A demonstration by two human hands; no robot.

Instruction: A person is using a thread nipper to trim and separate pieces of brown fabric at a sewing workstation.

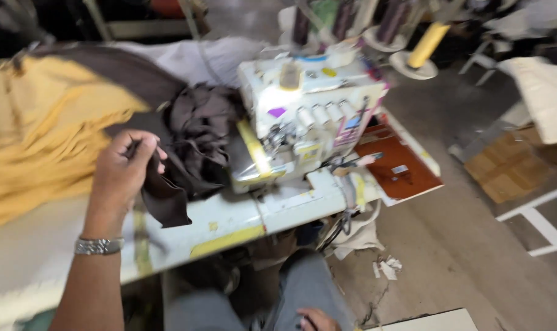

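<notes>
- Head view shows the left hand [126, 175] on the white table top [229, 224], with a silver metal watch [99, 246] on its wrist.
- The fingers of this hand are closed together on the dark brown soft cloth [189, 153]; they pinch its edge near the thumb.
- The dark brown cloth is thin and limp, with many folds. It lies in a crumpled heap just left of the white boxy sewing machine [309, 107] and touches it.
- One flap of the cloth hangs from the hand down toward the front edge of the table. The long axis of the cloth runs from this lower flap up and to the right, toward the machine.
- A large yellow fabric [39, 135] with soft wrinkles lies at the left of the table, partly under a wider brown piece.
- The right hand [318, 320] is low at the bottom edge of the picture, near the grey trousers. It is partly cut off and blurred, so I cannot tell how its fingers stand.
- Tall thread cones [427, 44] stand behind the machine; one is yellow and long.
- A flat reddish-brown board [396, 165] lies at the right of the machine.
- Small white scraps [386, 266] lie on the grey concrete floor [475, 245].
</notes>
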